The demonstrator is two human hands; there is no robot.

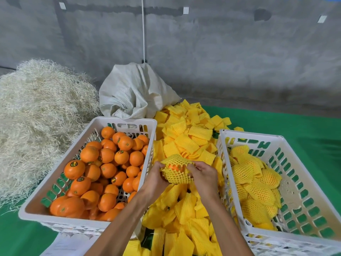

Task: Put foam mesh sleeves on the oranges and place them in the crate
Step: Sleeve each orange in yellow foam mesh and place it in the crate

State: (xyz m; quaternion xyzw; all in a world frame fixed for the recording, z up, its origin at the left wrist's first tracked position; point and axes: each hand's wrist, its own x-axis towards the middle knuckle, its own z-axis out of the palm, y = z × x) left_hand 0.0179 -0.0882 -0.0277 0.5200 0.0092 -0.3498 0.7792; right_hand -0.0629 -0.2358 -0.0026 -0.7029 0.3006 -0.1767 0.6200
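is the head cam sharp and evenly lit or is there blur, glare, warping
Head view: soft, even light, no glare; the hands and sleeved orange are slightly soft; wide-angle warping tilts the right crate and left crate outward; wall dim.

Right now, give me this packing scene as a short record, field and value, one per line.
left hand: grips the sleeve's left edge
right hand: grips the sleeve's right edge
sleeve: yellow mesh, stretched around an orange
orange: partly visible through the mesh, held above the sleeve pile
left crate: white, holds bare oranges
right crate: white, holds sleeved oranges
sleeve pile: loose yellow sleeves between the crates
sack: white, behind the left crate
straw: pale heap, far left
surface: green
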